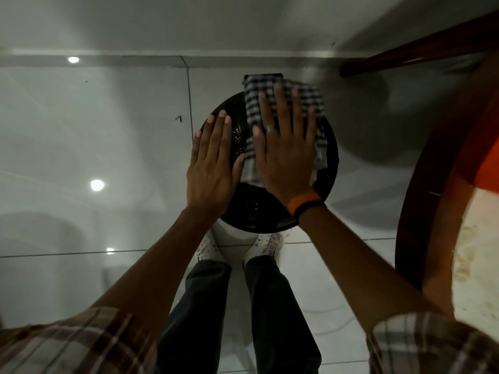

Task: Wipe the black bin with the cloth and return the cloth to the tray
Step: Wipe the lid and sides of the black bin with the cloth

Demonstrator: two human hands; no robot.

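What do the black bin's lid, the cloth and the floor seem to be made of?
Black bin: its lid looks like glossy hard plastic, with small bright specks that may be droplets or dust. Cloth: soft woven fabric in a black-and-white check, draping under the right hand. Floor: polished pale tile with grout lines and mirrored lights.

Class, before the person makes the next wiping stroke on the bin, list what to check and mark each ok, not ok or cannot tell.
1. Cloth under right hand: ok, palm flat on it.
2. Left hand steadying the bin: ok, resting on its left side.
3. Bin top fully wiped: not ok, specks show between the hands.
4. Tray for the cloth in sight: cannot tell.
5. Feet clear of the bin: ok.
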